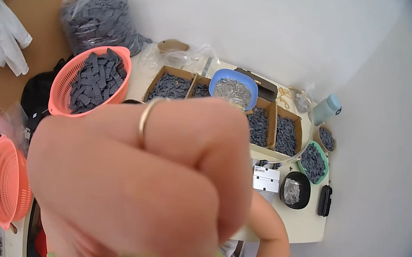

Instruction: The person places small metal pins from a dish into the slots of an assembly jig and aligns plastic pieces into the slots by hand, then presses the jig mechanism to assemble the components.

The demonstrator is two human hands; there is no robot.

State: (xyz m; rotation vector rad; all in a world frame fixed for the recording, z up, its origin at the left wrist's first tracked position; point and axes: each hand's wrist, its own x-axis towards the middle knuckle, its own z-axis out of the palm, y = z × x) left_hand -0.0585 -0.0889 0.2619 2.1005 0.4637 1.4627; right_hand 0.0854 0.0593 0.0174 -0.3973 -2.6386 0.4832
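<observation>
My left hand (139, 172) is raised very close to the camera and fills the middle of the head view. Its fingers are curled into a fist, with a thin gold ring on one of them. Whether anything is inside the fist is hidden. My right forearm (272, 237), below a green sleeve, reaches up over the table's front edge. The left fist covers my right hand, so its fingers do not show. Just beyond that forearm is a white metal block device (265, 179) with tubing fittings.
Cardboard boxes of grey strips (286, 135) line the table behind a blue bowl of metal pins (233, 90). Right: green basket (314, 163), black bowl (296, 190), black case (324, 200), bottle (326, 110). Left: coral baskets (63, 88), bag of grey strips (101, 21).
</observation>
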